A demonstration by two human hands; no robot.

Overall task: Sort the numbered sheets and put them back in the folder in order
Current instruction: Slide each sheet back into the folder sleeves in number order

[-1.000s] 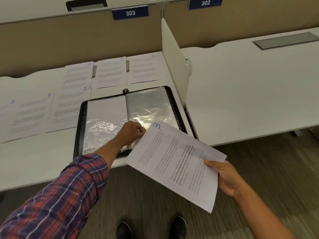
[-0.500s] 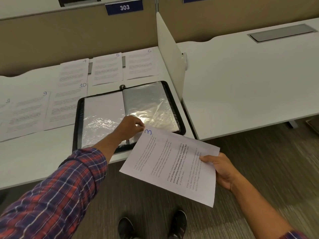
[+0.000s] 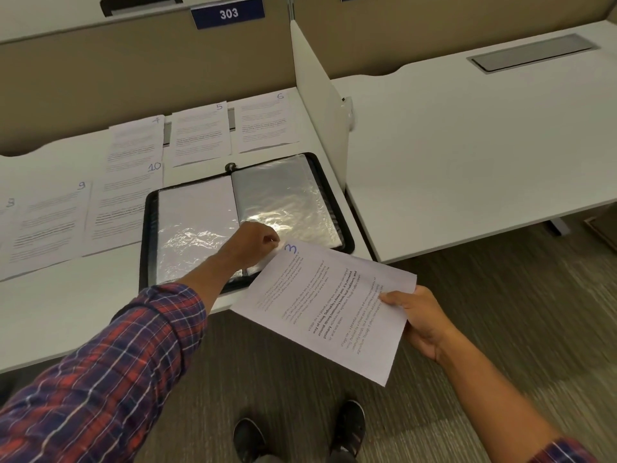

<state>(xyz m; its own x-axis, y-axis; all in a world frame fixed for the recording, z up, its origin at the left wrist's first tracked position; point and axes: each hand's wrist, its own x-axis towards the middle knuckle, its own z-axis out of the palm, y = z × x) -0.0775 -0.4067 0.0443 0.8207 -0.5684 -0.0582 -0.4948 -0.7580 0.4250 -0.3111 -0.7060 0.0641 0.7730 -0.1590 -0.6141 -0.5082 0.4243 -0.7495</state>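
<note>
A black folder (image 3: 148, 235) lies open on the white desk (image 3: 66, 309), showing shiny plastic sleeves on both pages. My left hand (image 3: 255, 242) has its fingers curled at the lower edge of the right-hand sleeve (image 3: 287, 198), pinching it. My right hand (image 3: 417, 319) grips the sheet numbered 3 (image 3: 330, 309) by its right edge, holding it off the desk's front edge, its top corner near my left hand. Sheets 4 (image 3: 135, 142), 5 (image 3: 202, 132), 6 (image 3: 265, 123), 8 (image 3: 6, 222), 9 (image 3: 46, 222) and 10 (image 3: 123, 198) lie face up on the desk.
A white divider panel (image 3: 317, 95) stands just right of the folder. Beyond it is a second white desk (image 3: 467, 145) with a grey cable hatch (image 3: 531, 51). A beige partition with a "303" label (image 3: 228, 13) runs along the back. My shoes (image 3: 349, 426) stand on carpet below.
My right hand has kept sheet 3 close to the folder's lower right corner. My left hand stays at the sleeve's lower edge. The view has shifted slightly.
</note>
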